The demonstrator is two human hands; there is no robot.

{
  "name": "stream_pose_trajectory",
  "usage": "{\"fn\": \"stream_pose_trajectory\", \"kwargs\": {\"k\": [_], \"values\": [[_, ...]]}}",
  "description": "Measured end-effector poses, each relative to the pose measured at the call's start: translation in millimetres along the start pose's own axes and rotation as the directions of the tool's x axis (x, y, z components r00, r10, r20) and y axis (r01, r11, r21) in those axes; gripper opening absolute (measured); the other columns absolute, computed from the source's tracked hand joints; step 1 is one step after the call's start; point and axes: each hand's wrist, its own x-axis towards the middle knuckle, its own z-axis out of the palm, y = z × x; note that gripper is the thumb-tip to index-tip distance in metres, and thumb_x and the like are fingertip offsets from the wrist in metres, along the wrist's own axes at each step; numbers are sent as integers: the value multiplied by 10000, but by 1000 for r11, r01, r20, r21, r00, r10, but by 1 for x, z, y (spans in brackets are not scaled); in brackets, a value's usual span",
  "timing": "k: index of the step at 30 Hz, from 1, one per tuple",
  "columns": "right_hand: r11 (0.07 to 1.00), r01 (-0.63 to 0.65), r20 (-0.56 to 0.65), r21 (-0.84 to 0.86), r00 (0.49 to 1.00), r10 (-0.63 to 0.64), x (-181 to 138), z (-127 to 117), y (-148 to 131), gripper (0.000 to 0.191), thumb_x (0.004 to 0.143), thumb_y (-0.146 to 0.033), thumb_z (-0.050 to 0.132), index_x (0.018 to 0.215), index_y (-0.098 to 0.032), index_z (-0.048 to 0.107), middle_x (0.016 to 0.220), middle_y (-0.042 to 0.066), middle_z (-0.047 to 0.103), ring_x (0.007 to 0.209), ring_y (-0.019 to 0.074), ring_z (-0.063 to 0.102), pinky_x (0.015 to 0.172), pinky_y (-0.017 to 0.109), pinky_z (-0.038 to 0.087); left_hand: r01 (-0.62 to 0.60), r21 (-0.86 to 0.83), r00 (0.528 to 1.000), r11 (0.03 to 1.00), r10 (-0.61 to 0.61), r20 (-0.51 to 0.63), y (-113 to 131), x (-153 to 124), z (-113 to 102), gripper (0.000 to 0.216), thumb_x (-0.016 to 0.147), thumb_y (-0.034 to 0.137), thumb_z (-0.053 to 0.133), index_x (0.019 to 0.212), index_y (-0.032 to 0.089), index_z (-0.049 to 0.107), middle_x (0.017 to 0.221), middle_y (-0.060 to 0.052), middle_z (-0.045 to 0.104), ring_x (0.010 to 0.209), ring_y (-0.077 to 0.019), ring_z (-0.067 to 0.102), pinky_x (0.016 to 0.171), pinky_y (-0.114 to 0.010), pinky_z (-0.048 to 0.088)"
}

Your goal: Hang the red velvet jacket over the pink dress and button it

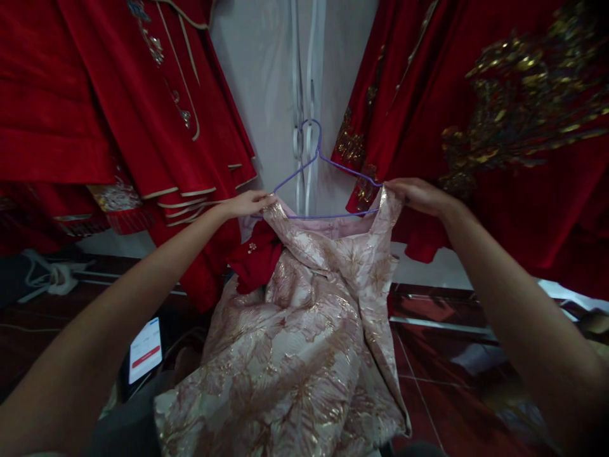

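One pink dress (304, 343) is held up on one purple hanger (314, 171), each corner pinched by the left hand (247, 203) and right hand (416, 195).

Pink brocade dress (304, 343): woven cloth with raised floral pattern, metallic gold thread, soft sheen. Thin purple wire hanger (328, 164): smooth coated metal. Red velvet garments (95, 114): matt, deep pile, cream piped edging. Red garment with gold embroidery (518, 108): glinting, rough metallic threadwork. Dark red floor tiles (442, 381): hard, glossy, reflective. White wall (266, 76): smooth, matt. Phone (145, 349): glossy lit screen.
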Motion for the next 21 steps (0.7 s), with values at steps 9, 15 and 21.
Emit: {"fn": "stream_pose_trajectory", "kwargs": {"k": [9,15,21], "values": [[946,272,-424,-173,847,-321,4,5,26,183,736,-375,606,826,-228,667,869,27,697,798,193,626,726,333,501,25,172,919,985,45,-391,-17,-20,21,515,856,528,339,874,128,663,675,-29,637,603,-147,540,546,-224,372],[988,51,-593,-145,795,-129,-15,13,58,144,753,-263,554,781,-172,661,848,78,699,761,193,650,712,334,518,282,327,932,902,-176,-318,-46,-57,30,444,852,445,346,648,172,631,549,-48,608,517,-162,523,512,-247,315],[974,12,-65,-225,997,-28,-71,38,59,154,726,-315,619,689,-171,659,667,47,661,576,162,594,514,261,465,162,379,959,911,-54,-279,-24,-73,51,414,889,418,308,790,183,635,735,-69,646,674,-184,589,630,-269,404]]}}
